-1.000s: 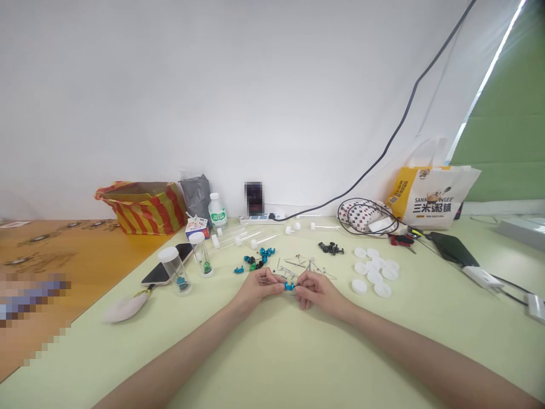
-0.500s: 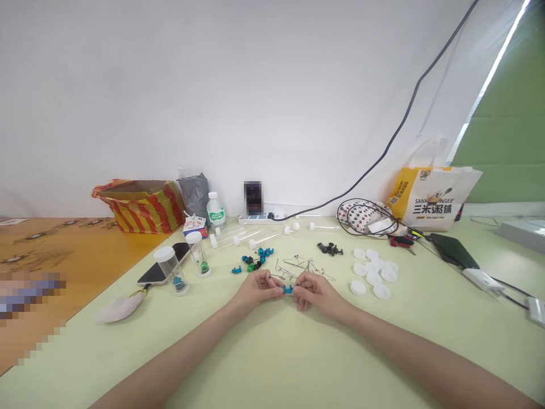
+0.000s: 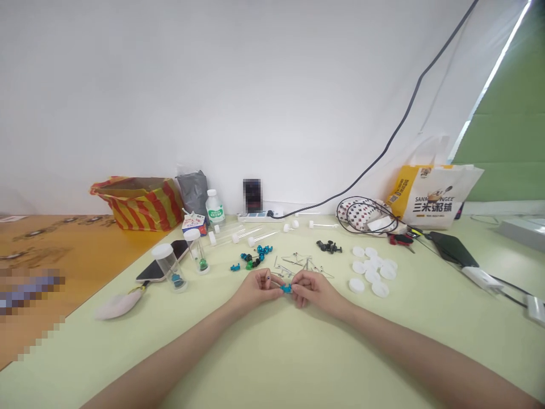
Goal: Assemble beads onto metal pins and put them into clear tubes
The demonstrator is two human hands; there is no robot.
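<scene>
Between my hands is a small blue part [image 3: 286, 288]. The fingertips of my left hand [image 3: 258, 288] pinch its left end, and a thin metal piece with a dark tip shows at those fingers. My right hand [image 3: 314, 288] has its fingers pressed together at the blue part's right end; anything else inside them is hidden. Just beyond my hands lie thin metal rods [image 3: 305, 262]. Blue, green and black small parts [image 3: 254, 259] sit to the left, with one separate blue part [image 3: 235, 267]. Black parts [image 3: 329, 246] are behind on the right.
White round caps [image 3: 372, 274] lie right. Two capped clear tubes [image 3: 169, 270] stand left beside a phone [image 3: 147, 272]. Capped thin tubes [image 3: 266, 236], a bottle [image 3: 215, 209], a striped bag [image 3: 140, 207], a paper bag [image 3: 438, 199] and cables are farther back.
My right hand has shifted very slightly left, closer to my left hand, and its fingers now reach the blue part. The whole view has moved a little.
</scene>
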